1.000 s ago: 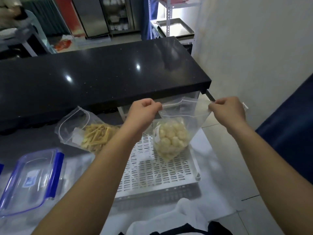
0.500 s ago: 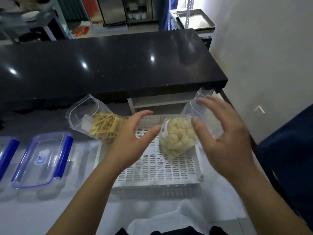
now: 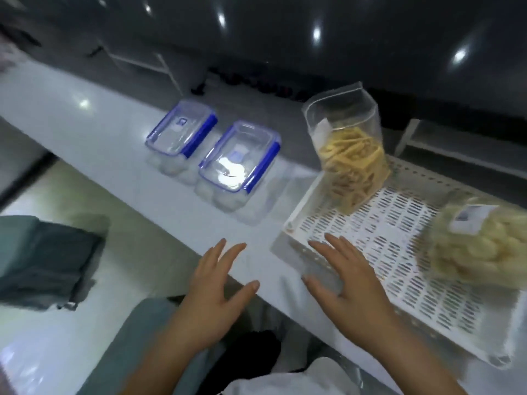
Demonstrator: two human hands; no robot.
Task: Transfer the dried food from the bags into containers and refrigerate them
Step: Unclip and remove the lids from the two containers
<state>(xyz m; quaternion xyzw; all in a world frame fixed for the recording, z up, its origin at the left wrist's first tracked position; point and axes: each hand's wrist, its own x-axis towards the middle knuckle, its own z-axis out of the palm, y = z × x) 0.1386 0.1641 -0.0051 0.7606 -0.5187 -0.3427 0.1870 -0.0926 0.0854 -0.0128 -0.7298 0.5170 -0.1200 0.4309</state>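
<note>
Here, reading across the frame from left to right:

Far container: the far container (image 3: 182, 132) sat left of centre on the white counter (image 3: 85, 115), its blue-clipped lid shut and nothing visible inside.

Near container: the near container (image 3: 239, 158) stood just beside it to the right, also lidded and seemingly unfilled.

Left hand: the left hand (image 3: 214, 292) hovered low in the centre, fingers straight and spread, holding nothing.

Right hand: the right hand (image 3: 348, 283) was just right of it, over the near corner of the white slotted tray (image 3: 399, 223), fingers likewise spread; whether it touched the tray could not be told.

Bag of strips: the bag of yellow strips (image 3: 348, 149) stood upright on the tray's far corner, its mouth open.

Bag of pale pieces: the bag of pale round pieces (image 3: 482, 246) lay on the tray at the right edge.

Step in hand: judging by the free hands and shut lids, no food had been transferred; the hands seemed between bags and containers.

Next move: probably a reach up-left to unclip a lid, both hands needed for the blue latches.
</note>
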